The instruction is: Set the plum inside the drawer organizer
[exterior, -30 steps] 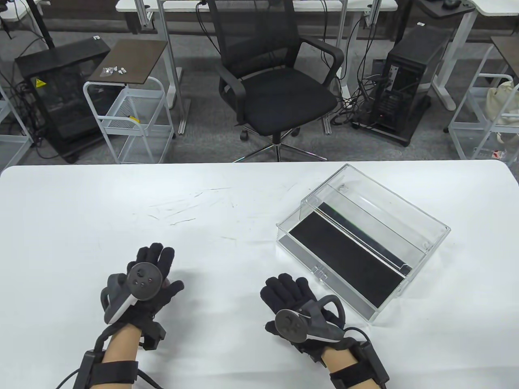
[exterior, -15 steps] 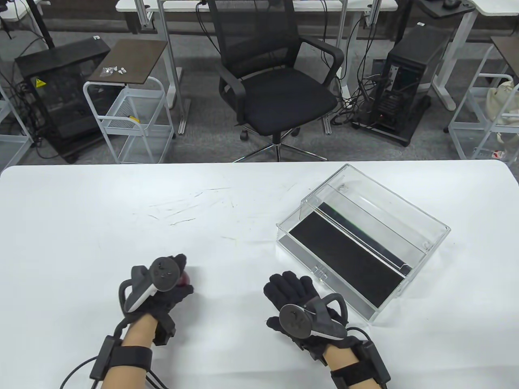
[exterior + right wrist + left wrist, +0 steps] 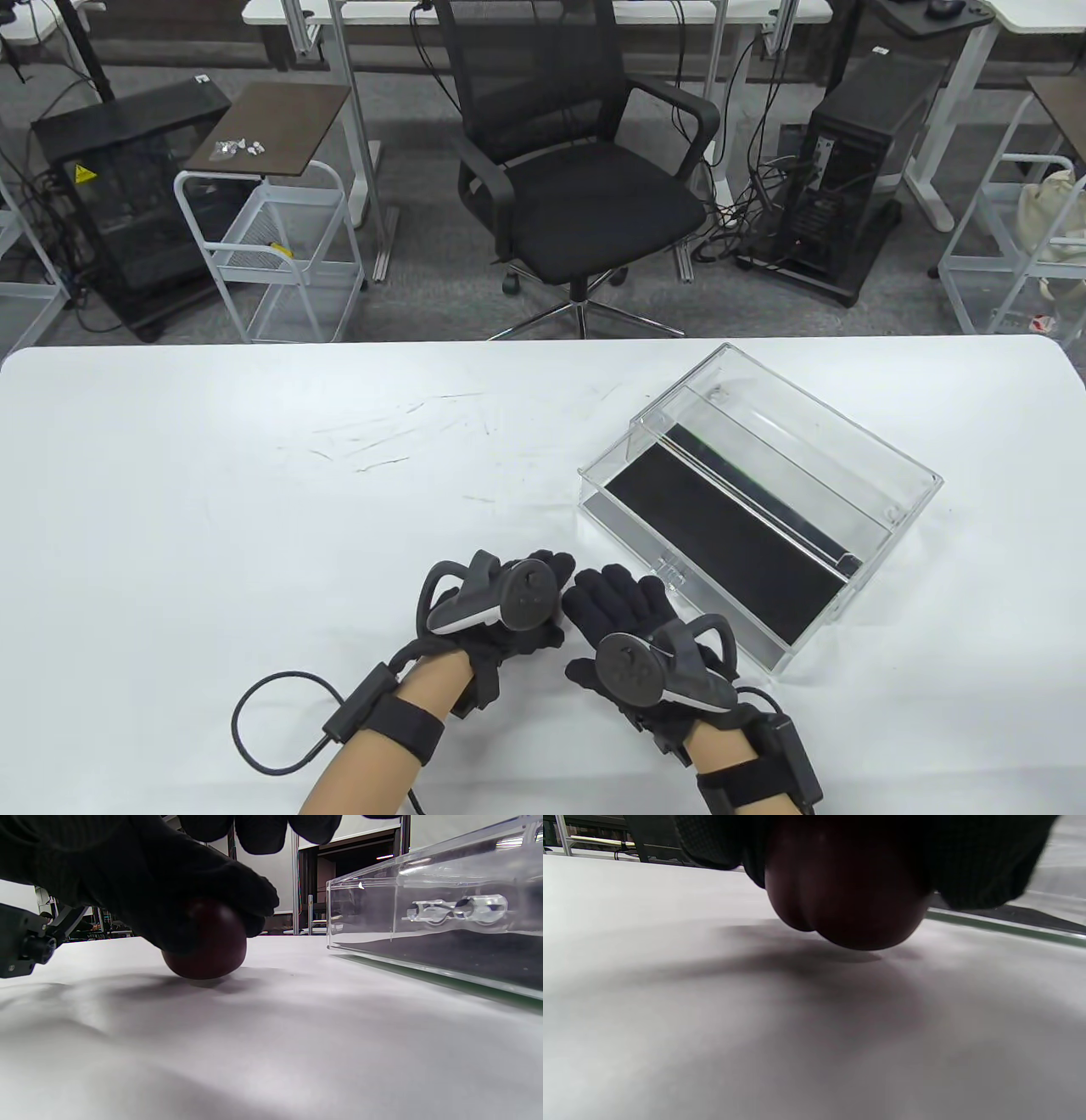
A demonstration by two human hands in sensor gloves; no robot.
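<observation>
White tabletop (image 3: 254, 475) carries our clear acrylic drawer organizer (image 3: 755, 509), open just right of both hands. Our left hand (image 3: 501, 603) grips the dark red plum (image 3: 205, 942) low over the table; our right hand (image 3: 628, 628), relaxed and empty, sits between.

Plum (image 3: 205, 946) top under left-hand fingers (image 3: 169, 887), wholly hidden from the table view.

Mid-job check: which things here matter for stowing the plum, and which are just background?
Job:
plum, gripped in the left hand
drawer organizer, clear, on the table
right hand, beside the left, holding nothing

Background:
office chair
computer tower
white wire cart
</observation>
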